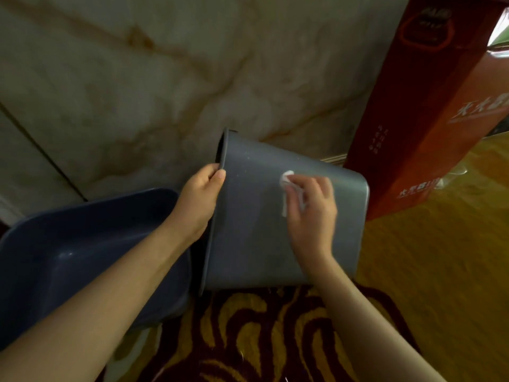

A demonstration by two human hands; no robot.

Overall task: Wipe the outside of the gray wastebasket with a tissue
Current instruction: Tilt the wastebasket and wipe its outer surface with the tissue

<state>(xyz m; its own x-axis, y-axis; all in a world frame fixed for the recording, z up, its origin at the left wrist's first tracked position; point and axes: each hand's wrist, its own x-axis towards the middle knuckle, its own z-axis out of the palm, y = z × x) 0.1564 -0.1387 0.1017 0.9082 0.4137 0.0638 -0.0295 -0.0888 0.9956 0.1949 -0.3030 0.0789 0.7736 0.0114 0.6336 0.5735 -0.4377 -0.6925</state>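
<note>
The right hand [311,210] pinches a crumpled white tissue [286,186] and presses it against the upturned side of the gray wastebasket [248,230]. The left hand [201,199] grips the basket's rim, thumb outside and fingers curled over the edge. The basket lies tipped on its side, its mouth facing left toward a dark blue basin [82,244] just beside it. Below is a red-and-yellow patterned rug [261,340]; a tall red carton [429,106] stands to the right, against the marbled wall [165,64].
</note>
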